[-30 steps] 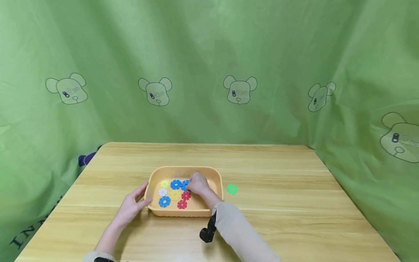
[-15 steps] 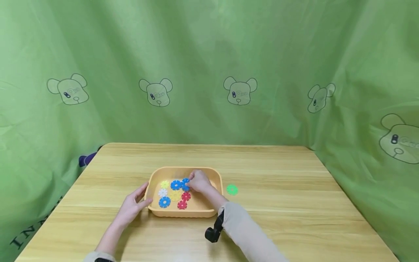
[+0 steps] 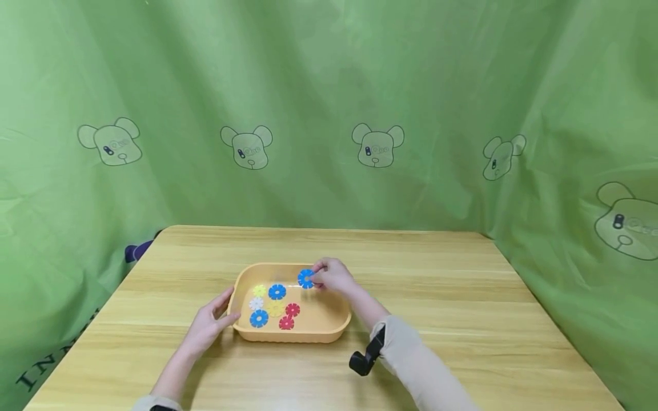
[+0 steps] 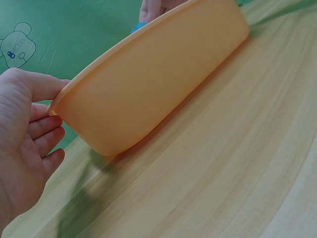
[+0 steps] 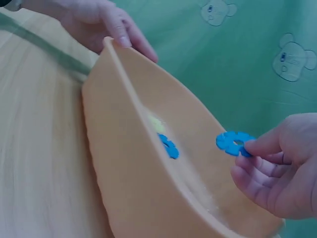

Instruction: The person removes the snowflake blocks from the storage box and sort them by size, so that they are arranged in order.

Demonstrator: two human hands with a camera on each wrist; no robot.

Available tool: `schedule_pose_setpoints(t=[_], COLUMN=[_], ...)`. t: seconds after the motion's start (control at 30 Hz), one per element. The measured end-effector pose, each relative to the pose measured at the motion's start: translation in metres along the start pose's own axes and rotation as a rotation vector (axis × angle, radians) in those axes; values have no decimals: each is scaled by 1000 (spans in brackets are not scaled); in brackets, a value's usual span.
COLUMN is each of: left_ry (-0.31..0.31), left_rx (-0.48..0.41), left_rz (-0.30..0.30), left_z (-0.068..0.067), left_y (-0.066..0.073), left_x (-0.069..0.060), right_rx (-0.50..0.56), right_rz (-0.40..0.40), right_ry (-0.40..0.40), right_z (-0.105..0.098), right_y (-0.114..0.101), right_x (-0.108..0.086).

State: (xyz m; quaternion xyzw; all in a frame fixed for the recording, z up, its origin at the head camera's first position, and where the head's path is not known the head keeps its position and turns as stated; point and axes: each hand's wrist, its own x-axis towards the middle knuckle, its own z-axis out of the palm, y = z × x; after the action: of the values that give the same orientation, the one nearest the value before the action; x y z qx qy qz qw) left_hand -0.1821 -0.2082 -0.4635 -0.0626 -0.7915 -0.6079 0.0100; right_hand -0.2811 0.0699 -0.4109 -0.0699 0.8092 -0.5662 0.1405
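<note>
My right hand [image 3: 334, 275] pinches a blue notched plastic disc [image 5: 233, 143] between thumb and fingers. It holds the disc above the right back part of an orange plastic basin [image 3: 288, 337]. At the basin's left end my left hand [image 3: 205, 325] grips the rim, its thumb over the edge and other fingers outside, as the left wrist view [image 4: 29, 124] shows. On the basin floor lie more notched discs: two blue ones, such as the front blue disc [image 3: 259, 318], two red ones, a white disc [image 3: 256, 303] and yellow ones, including a larger yellow disc [image 3: 275, 309].
The basin stands on a wood-grain table [image 3: 462, 319]. A green curtain [image 3: 308, 68] printed with bear heads hangs behind and at the sides. Something purple [image 3: 137, 251] shows beyond the table's left edge.
My right hand has lifted the blue disc off the basin floor and moved up and right. The green disc seen earlier beside the basin is now hidden behind my right arm. My left hand stays put.
</note>
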Motion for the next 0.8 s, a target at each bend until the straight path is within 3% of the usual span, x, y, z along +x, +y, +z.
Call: schedule_pose_setpoints(t=[0.27, 0.57, 0.8], left_ry=[4, 18, 17], left_rx=[-17, -34, -38], left_rz=[1, -21, -22], left_z=[2, 1, 0], left_y=[-2, -3, -2], left_x=[1, 1, 1], right_rx=[123, 173, 155], right_rz=[-24, -25, 9], right_ry=[17, 95, 150], right_z=[-27, -64, -89], right_y=[7, 15, 37], right_x=[-12, -28, -36])
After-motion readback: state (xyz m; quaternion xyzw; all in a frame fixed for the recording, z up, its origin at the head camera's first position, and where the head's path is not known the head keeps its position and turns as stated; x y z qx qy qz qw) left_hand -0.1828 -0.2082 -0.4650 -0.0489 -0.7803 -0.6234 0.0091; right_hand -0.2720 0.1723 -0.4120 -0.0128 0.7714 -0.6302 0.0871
